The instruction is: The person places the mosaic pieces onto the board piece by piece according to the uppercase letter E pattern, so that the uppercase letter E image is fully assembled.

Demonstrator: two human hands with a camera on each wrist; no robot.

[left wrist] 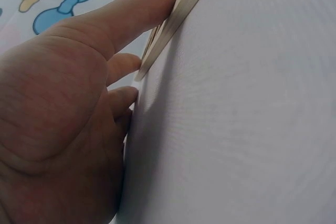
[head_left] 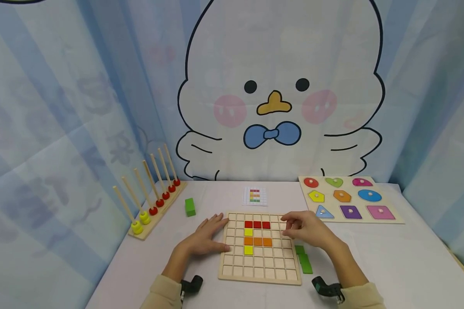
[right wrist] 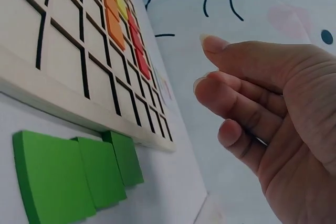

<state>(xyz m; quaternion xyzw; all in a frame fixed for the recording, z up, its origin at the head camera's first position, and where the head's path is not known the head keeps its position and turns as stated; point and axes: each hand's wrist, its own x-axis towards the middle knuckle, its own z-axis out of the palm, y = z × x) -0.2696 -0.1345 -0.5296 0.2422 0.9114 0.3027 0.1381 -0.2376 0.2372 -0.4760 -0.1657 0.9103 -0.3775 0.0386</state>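
Note:
A wooden grid board (head_left: 260, 281) lies on the white table, holding a row of red tiles (head_left: 257, 225), a row of orange tiles (head_left: 257, 241) and two yellow tiles (head_left: 248, 250). My left hand (head_left: 205, 238) has its fingers spread, with thumb and fingertips touching the board's left edge. Above the board's right side hovers my right hand (head_left: 309, 229), fingers loosely bent. The right wrist view shows nothing between that hand's thumb and fingers (right wrist: 212, 95). Green tiles (right wrist: 52, 177) lie beside the board's right edge.
A small pattern card (head_left: 254, 196) lies behind the board. One green block (head_left: 190, 207) and a bead rack with upright pegs (head_left: 158, 212) are at left. A shape puzzle board (head_left: 355, 212) sits at the back right. A printed curtain (head_left: 274, 163) hangs behind the table.

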